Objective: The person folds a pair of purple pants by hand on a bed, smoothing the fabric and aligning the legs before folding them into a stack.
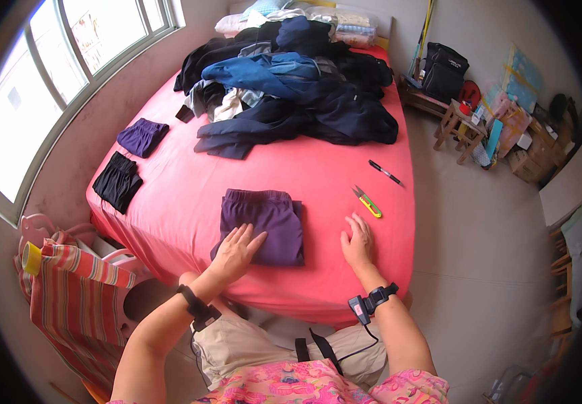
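A folded purple garment with an elastic waistband (276,217) lies on the pink bedsheet (180,202) in front of me. My left hand (240,247) rests flat on its lower left part, fingers apart. To the right of it, my right hand (358,242) lies on the sheet with nothing in it, fingers slightly bent. Just beyond that hand are green and yellow thread snips (368,203), and a black pen (386,173) lies farther up. Two folded garments, one purple (142,137) and one black (118,183), lie near the bed's left edge.
A large heap of dark and blue clothes (301,101) covers the bed's far part, with pillows and packed bedding (354,28) behind it. A striped cloth (76,288) and yellow tape roll (31,258) are at lower left. A wooden stool (460,126) stands right of the bed.
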### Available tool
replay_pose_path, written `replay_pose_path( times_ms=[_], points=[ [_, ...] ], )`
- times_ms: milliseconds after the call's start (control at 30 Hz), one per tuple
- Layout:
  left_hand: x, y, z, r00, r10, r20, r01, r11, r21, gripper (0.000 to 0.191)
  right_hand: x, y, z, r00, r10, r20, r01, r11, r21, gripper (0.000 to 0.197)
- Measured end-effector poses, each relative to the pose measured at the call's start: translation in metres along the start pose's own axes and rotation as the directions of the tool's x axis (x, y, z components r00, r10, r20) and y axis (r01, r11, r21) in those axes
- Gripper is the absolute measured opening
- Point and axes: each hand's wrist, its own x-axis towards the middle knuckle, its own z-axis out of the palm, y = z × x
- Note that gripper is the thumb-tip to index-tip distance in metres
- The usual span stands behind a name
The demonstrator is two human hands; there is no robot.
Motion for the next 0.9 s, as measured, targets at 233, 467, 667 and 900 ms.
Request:
replay_pose_path(
  times_ms=[233, 467, 667, 900],
  points=[
    [-0.007, 0.009, 0.003, 0.998, -0.051, -0.049, 0.051, 0.999, 0.015, 0.06, -0.026, -0.108, -0.013, 0.897, 0.114, 0.428, -0.385, 0.68, 0.624, 0.014],
    [-0.008, 0.01, 0.008, 0.996, -0.075, -0.051, 0.075, 0.997, 0.003, 0.063, -0.042, -0.11, -0.002, 0.87, 0.248, 0.427, -0.463, 0.709, 0.532, 0.021],
    [-0.01, 0.011, 0.009, 0.995, -0.077, -0.058, 0.077, 0.997, 0.001, 0.068, -0.046, -0.102, -0.002, 0.855, 0.214, 0.473, -0.496, 0.606, 0.622, 0.015],
    [-0.01, 0.011, 0.011, 0.995, -0.077, -0.068, 0.077, 0.997, -0.01, 0.07, -0.057, -0.077, 0.0, 0.831, 0.234, 0.506, -0.555, 0.413, 0.722, 0.015]
  ],
)
